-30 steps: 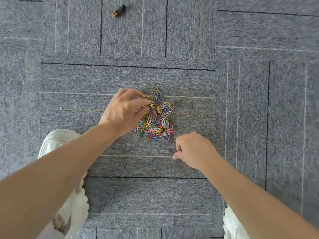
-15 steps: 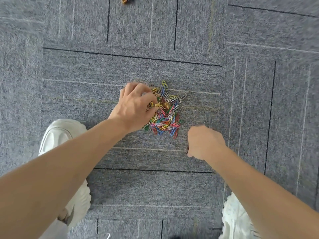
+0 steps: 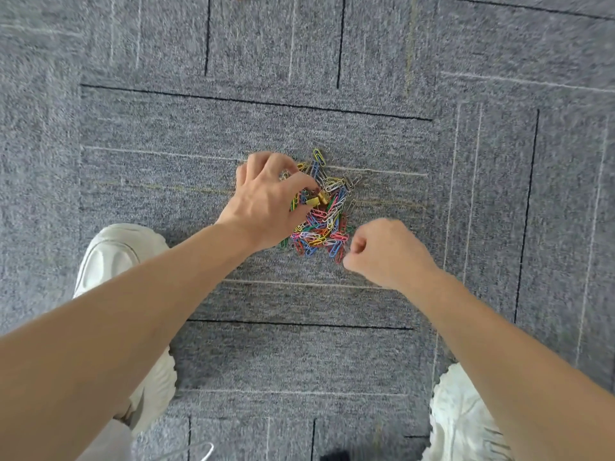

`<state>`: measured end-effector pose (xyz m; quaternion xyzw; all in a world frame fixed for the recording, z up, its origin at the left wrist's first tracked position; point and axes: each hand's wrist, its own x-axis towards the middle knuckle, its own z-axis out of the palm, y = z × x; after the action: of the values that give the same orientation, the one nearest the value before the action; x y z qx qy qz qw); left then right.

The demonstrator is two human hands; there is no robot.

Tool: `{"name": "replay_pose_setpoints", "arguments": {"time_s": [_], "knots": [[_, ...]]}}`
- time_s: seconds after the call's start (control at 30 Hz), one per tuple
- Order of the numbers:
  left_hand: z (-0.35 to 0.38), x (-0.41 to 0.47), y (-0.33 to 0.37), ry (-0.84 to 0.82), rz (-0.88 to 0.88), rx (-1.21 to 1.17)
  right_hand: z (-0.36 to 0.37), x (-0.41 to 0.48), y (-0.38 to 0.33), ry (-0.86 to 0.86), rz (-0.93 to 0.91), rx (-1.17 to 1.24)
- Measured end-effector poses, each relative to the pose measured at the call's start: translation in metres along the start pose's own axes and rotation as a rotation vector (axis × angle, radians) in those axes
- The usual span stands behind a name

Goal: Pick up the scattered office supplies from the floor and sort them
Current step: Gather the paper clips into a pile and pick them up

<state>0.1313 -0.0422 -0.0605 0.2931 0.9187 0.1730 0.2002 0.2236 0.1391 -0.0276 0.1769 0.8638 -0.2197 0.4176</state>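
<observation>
While right hand (image 3: 387, 252) curls, left hand (image 3: 266, 201) covers paper clips (image 3: 324, 221).

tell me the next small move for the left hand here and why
Probably close the left hand on a pinch of clips and lift. Its fingertips already curl into the left edge of the coloured paper clip pile on the grey carpet, near a small gold piece. The right hand is fisted just beside the pile.

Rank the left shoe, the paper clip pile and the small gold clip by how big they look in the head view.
1. left shoe, though partly hidden by the forearm and nearer the camera
2. paper clip pile
3. gold clip, small beside the left hand's fingers
</observation>
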Motion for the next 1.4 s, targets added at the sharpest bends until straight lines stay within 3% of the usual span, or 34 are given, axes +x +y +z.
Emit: {"name": "replay_pose_setpoints", "arguments": {"time_s": [0.13, 0.23, 0.37, 0.5, 0.73, 0.93, 1.17, 1.27, 1.4], "knots": [[-0.004, 0.003, 0.004, -0.018, 0.022, 0.051, -0.022, 0.010, -0.010, 0.145, -0.034, 0.033], [-0.004, 0.001, 0.007, -0.016, 0.040, 0.059, -0.029, 0.017, -0.018, 0.344, -0.209, 0.092], [-0.006, -0.004, 0.001, 0.019, 0.001, 0.059, -0.032, 0.029, -0.029, 0.257, -0.398, -0.072], [-0.007, -0.005, 0.001, 0.069, -0.062, 0.051, -0.022, 0.033, -0.027, 0.324, -0.387, -0.202], [-0.001, 0.000, 0.013, 0.116, 0.033, 0.094, -0.015, 0.033, -0.020, 0.379, -0.306, -0.104], [-0.006, 0.006, 0.025, -0.019, -0.019, 0.143, -0.014, 0.028, -0.014, 0.452, -0.161, -0.097], [-0.009, 0.022, 0.039, -0.253, -0.172, 0.200, -0.012, 0.028, -0.023, 0.416, -0.205, -0.123], [-0.015, 0.019, 0.034, -0.216, -0.173, 0.094, -0.011, 0.031, -0.026, 0.421, -0.178, -0.118], [-0.029, 0.011, 0.011, -0.138, -0.231, -0.242, -0.010, 0.032, -0.019, 0.428, -0.192, -0.037]]}}
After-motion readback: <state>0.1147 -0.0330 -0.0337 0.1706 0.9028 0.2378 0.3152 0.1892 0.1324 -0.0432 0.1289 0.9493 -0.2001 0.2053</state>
